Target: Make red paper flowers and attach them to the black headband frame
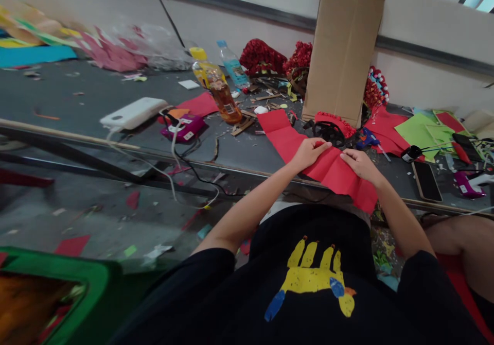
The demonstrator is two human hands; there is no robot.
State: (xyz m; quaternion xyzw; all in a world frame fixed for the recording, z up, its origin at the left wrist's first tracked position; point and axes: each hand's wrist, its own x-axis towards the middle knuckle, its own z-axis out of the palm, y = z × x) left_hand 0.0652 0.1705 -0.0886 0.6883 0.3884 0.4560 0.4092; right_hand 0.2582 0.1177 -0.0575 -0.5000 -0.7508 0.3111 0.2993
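a creased red paper strip [326, 172] is held at the near edge of the surface [116, 85], its left end reaching far over it, its right end hanging past the edge. the far long edge is pinched by the left hand [309, 153] and right hand [360, 165], fingers bent, thumbs close to them. the paper is probably light, floppy and easily torn; a gentle grip beside the folds seems best. around it are counted two bottles [219, 90], one leaning cardboard sheet [345, 56] and one flat-lying phone [426, 181].
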